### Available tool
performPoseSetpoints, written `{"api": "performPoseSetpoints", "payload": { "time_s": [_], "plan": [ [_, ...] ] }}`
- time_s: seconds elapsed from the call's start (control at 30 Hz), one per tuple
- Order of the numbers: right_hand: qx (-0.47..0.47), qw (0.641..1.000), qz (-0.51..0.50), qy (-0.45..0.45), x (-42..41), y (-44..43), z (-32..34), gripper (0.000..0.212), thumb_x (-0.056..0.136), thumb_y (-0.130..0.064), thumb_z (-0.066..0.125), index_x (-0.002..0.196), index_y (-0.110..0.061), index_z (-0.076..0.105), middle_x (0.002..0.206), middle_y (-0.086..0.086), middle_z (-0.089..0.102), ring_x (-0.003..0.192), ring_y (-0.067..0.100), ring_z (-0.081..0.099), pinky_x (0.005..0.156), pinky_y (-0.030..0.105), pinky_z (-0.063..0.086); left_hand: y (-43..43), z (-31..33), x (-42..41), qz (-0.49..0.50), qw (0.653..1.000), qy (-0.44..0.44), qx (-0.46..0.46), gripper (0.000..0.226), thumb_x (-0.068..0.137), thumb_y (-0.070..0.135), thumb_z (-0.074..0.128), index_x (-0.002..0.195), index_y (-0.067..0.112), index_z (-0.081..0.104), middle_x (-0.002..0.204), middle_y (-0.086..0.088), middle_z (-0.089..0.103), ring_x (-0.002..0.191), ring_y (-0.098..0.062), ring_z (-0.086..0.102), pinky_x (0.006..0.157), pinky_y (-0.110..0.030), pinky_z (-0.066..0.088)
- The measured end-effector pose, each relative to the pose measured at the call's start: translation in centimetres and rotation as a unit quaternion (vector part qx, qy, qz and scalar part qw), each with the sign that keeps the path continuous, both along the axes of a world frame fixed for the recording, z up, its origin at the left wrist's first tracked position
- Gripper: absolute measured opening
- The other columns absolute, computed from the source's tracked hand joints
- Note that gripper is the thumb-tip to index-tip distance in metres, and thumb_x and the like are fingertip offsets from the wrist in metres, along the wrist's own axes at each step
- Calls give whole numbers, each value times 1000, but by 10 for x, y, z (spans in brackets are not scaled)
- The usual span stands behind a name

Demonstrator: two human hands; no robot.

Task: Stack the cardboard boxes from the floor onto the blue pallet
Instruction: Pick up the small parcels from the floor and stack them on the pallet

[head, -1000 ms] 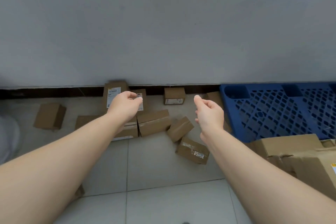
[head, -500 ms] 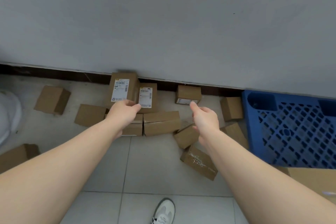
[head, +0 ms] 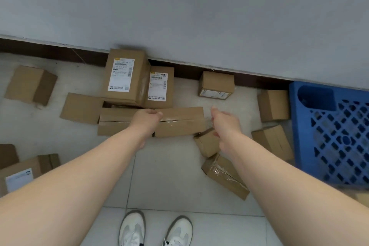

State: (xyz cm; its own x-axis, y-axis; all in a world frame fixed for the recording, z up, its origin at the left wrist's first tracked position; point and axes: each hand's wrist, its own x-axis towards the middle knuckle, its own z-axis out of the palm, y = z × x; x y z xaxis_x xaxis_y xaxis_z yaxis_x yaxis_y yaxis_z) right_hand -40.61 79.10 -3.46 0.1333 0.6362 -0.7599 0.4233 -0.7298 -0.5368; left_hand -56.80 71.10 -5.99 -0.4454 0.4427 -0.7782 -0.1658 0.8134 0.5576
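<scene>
Both arms outstretched; left hand (head: 146, 119), right hand (head: 224, 121) loosely curled, empty.

The cardboard boxes (head: 81, 108) along the far edge of the floor (head: 169, 175) are plain brown card, matt and dull. The tall box (head: 138, 82) carries a white paper label (head: 121, 75), flat and unshiny. The long box (head: 179, 126) and the taped box (head: 225, 175) nearer the floor's middle show clear tape — glossy, wrinkled, catching light. The floor is pale tile, smooth with a faint sheen, split by thin grout lines. At its right edge the blue pallet (head: 294, 126) is moulded plastic, a smooth lattice with a mild sheen. The wall (head: 179, 6) looks painted, matt grey — its skirting (head: 50, 50) dark and dull.
</scene>
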Motion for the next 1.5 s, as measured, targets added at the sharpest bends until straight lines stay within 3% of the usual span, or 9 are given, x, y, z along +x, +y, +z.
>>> {"api": "performPoseSetpoints", "payload": {
  "time_s": [0.23, 0.47, 0.6, 0.7, 0.8, 1.0, 1.23, 1.33, 1.5],
  "plan": [
    [-13, 999, 13, -29, 2, 10, -86, 30, 100, -35, 45, 111, -11, 59, 105, 8, 58, 85, 18, 46, 91, 35, 43, 12, -83, 10, -18, 998, -44, -34, 48, 99, 34, 46, 139, 9, 44, 140, -7, 47, 125, -28, 46, 108, -40, 37],
    [-42, 998, 29, -31, 0, 13, -144, 44, 103, -38, 34, 141, -15, 41, 117, 6, 49, 108, 25, 45, 94, 33, 37, 20, -140, 15, -31, 995, -16, -91, 45, 101, 28, 42, 138, 3, 40, 136, -14, 47, 121, -32, 47, 82, -27, 31],
    [-52, 998, 29, -22, -2, 18, -166, 49, 104, -38, 32, 148, -17, 32, 145, 7, 40, 130, 27, 39, 105, 37, 32, 26, -153, 18, -29, 994, 16, -103, 37, 101, 18, 39, 133, 1, 44, 126, -12, 49, 107, -31, 48, 82, -27, 35],
    [-51, 998, 31, -22, -1, 20, -178, 49, 104, -38, 32, 148, -16, 32, 145, 9, 39, 129, 27, 39, 104, 36, 32, 32, -160, 20, 7, 994, 26, -103, 39, 101, 19, 37, 135, 1, 42, 137, -15, 45, 124, -32, 46, 93, -29, 38],
    [-44, 998, 26, -29, 4, 23, -185, 48, 103, -40, 31, 143, -14, 37, 133, 7, 45, 114, 23, 43, 94, 33, 33, 31, -170, 19, 45, 994, 9, -96, 48, 100, 32, 39, 138, 2, 39, 139, -16, 45, 125, -37, 45, 100, -37, 40],
    [-46, 999, -4, -14, 17, 27, -176, 48, 100, -49, 32, 138, -22, 43, 130, 1, 47, 123, 26, 45, 105, 40, 37, 27, -165, 15, 69, 995, 0, -69, 55, 91, 57, 38, 138, 27, 42, 137, -6, 46, 122, -33, 45, 100, -48, 44],
    [-24, 994, -105, -21, 34, 14, -113, 71, 78, -76, 43, 115, -17, 56, 111, 3, 60, 104, 28, 58, 96, 47, 48, 30, -95, 19, 146, 987, -45, -44, 81, 82, 72, 42, 143, 20, 35, 138, -2, 47, 123, -34, 48, 95, -59, 45],
    [-4, 989, -150, -7, 46, 10, -76, 68, 59, -82, 52, 89, -21, 56, 102, 3, 64, 95, 29, 63, 90, 48, 52, 33, -56, 23, 142, 990, -15, -18, 63, 83, 62, 50, 127, 17, 48, 120, -4, 57, 106, -33, 59, 87, -56, 52],
    [18, 981, -191, 3, 66, 8, -8, 35, 79, -57, 64, 87, -24, 54, 104, 2, 63, 98, 28, 61, 91, 49, 51, 45, 9, 36, 83, 995, 4, 48, 12, 90, 33, 54, 89, 25, 62, 112, -1, 66, 107, -29, 61, 94, -48, 50]
  ]
}}
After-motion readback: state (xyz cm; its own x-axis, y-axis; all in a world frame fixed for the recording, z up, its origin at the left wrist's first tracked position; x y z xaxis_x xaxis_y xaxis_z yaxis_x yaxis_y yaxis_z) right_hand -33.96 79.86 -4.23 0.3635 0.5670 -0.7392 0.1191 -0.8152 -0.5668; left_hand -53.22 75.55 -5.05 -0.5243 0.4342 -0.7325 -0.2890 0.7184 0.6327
